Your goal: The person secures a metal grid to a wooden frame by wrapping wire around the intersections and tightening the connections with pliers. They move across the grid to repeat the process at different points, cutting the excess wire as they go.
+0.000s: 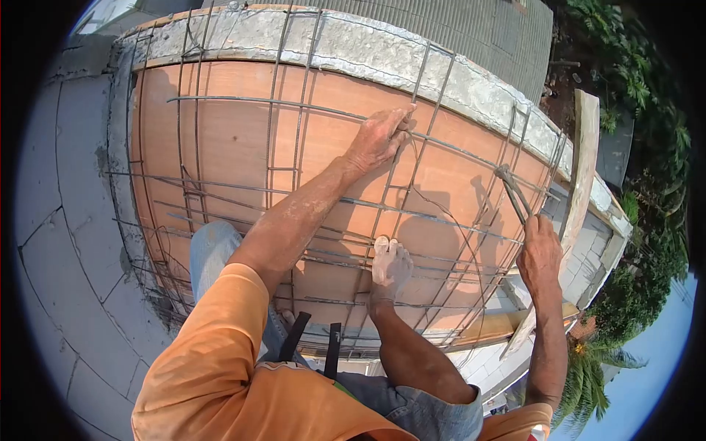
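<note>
Steel reinforcing bars [323,110] form a grid over reddish plywood [235,92]. My left hand [380,137] is closed at a crossing of bars near the upper middle; its fingertips pinch at the bar, and whether thin wire is between them is too small to tell. At the right, my right hand [540,246] is wrapped round the handles of a pair of pincers [515,192], whose head touches a bar crossing. A thin loose wire [460,224] hangs in a curve between the two hands.
My bare foot [391,268] stands among the bars. A rough concrete edge [368,51] runs along the top, with corrugated roofing [471,29] beyond. A block wall [70,220] is at the left, an upright timber [582,147] at the right.
</note>
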The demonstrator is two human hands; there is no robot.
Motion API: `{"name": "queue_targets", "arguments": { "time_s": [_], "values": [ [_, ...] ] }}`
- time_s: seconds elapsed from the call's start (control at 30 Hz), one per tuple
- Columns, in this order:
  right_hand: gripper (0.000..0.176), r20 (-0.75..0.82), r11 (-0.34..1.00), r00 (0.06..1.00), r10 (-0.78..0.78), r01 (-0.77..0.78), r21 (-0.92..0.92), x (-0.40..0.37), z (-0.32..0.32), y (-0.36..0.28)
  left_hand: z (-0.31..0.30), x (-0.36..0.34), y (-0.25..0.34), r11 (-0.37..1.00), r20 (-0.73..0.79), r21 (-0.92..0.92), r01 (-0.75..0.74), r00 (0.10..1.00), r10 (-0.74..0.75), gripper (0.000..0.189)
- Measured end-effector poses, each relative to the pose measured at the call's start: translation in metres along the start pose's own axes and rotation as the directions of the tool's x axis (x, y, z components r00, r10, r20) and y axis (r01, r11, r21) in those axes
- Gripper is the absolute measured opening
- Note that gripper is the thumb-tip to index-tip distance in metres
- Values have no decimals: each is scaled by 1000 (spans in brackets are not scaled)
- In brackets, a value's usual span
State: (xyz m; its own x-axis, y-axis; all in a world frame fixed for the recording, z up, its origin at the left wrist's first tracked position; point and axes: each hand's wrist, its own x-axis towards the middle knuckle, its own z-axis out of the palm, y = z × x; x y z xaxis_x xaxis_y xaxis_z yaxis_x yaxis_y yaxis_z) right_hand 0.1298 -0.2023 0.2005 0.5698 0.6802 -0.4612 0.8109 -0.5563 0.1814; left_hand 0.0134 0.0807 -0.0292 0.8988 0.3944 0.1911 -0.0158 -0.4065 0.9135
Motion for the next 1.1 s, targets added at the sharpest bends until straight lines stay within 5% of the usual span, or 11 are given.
{"name": "queue_targets", "arguments": {
  "time_s": [0.1,0.33,0.73,0.83,1.0,1.1],
  "values": [
    [13,23,976,992,-128,130,-175,53,-4,-36,-1,-2,1,1000,7,-13,9,1000,-9,59],
    [18,-133,930,943,-304,263,-258,91,1,-80,3,-5,-1,1000,-43,-15,8,999,-9,65],
    [38,-24,887,977,-211,181,-426,95,4,-107,5,-6,-2,997,-62,-71,-13,998,8,68],
    [36,4,843,976,-219,191,-503,95,-1,-112,6,-6,-4,1000,-42,-10,-17,999,16,69],
    [15,179,931,979,-93,149,-333,99,-14,-119,7,-5,-6,999,-50,-19,-34,998,33,70],
    [12,130,938,983,-132,166,-305,99,-6,-115,4,-8,-9,1000,11,-27,-14,1000,14,66]
  ]
}}
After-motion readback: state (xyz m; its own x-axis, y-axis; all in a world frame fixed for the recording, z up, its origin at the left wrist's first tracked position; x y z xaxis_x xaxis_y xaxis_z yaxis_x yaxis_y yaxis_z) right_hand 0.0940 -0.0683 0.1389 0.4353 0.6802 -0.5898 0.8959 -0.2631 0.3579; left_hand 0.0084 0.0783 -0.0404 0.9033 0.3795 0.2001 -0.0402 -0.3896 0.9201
